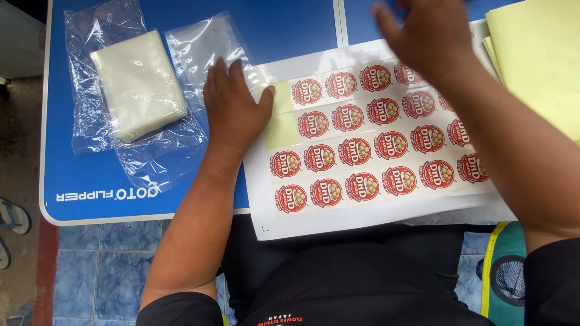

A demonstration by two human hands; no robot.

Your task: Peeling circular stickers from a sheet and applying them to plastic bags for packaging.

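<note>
A white sticker sheet (374,208) with rows of round red labels lies on the blue table (278,30) in front of me. A yellowish bare strip (281,124) shows at its left side. My left hand (232,102) rests flat, fingers spread, on the sheet's left edge and on a clear plastic bag (199,48). My right hand (426,33) hovers blurred over the sheet's far right corner, fingers apart, with nothing visible in it.
A stack of clear bags in a plastic wrapper (136,84) lies at the table's left. Pale yellow backing sheets (538,54) are piled at the far right. Tiled floor (103,271) and a sandal (12,217) show below the table edge.
</note>
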